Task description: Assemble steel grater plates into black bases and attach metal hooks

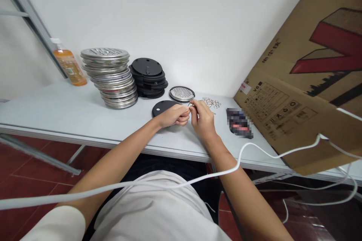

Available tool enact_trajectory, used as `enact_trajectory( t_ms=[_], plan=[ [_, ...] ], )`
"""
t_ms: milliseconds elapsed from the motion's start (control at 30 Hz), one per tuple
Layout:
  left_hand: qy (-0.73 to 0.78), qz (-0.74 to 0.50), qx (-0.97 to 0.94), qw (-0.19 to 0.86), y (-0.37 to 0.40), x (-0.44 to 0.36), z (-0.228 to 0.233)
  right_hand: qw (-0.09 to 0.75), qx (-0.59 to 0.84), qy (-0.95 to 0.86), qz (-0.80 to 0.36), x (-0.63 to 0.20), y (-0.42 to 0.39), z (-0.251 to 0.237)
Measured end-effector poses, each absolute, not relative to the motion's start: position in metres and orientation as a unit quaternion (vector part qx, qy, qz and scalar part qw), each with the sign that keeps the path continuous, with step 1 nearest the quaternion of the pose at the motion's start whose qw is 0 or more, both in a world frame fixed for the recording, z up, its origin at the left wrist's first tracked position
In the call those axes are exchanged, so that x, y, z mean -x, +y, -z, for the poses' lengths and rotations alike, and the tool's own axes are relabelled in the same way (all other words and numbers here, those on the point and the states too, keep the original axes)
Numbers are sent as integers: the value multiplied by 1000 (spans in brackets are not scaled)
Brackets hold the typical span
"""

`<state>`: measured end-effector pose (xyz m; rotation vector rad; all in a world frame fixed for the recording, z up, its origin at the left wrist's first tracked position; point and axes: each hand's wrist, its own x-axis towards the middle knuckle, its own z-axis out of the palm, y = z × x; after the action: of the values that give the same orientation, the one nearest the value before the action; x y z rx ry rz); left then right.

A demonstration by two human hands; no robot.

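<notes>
My left hand [173,116] and my right hand [202,119] meet over the white table [65,113], fingertips pinched together on a small metal clip [189,105]. Just behind my left hand lies a black round disc [162,107]. A perforated metal disc [182,93] rests flat beyond it. A small heap of loose metal clips [211,102] lies to the right of my hands.
A tall stack of metal discs [111,77] and a stack of black discs [148,77] stand at the back. An orange drink bottle [68,64] is far left. A large cardboard box [311,83] leans at right. A dark pouch [239,122] and a white cable [169,185] are near.
</notes>
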<state>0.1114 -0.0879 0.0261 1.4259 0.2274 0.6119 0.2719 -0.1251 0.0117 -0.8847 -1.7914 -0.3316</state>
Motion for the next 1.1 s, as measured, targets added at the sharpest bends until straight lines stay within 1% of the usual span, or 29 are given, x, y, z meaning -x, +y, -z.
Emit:
enact_trajectory(
  t_ms=[433,767,1100],
  plan=[
    [87,-264,-629,726,-87,-111,-25,550,359,-744,125,-274,-126,-11],
    [90,-233,-603,758,-88,-107,-29,575,342,-739,76,-277,-126,-15],
    [91,-223,-590,770,-89,-105,-29,601,356,-715,31,-274,-131,-17]
  ],
)
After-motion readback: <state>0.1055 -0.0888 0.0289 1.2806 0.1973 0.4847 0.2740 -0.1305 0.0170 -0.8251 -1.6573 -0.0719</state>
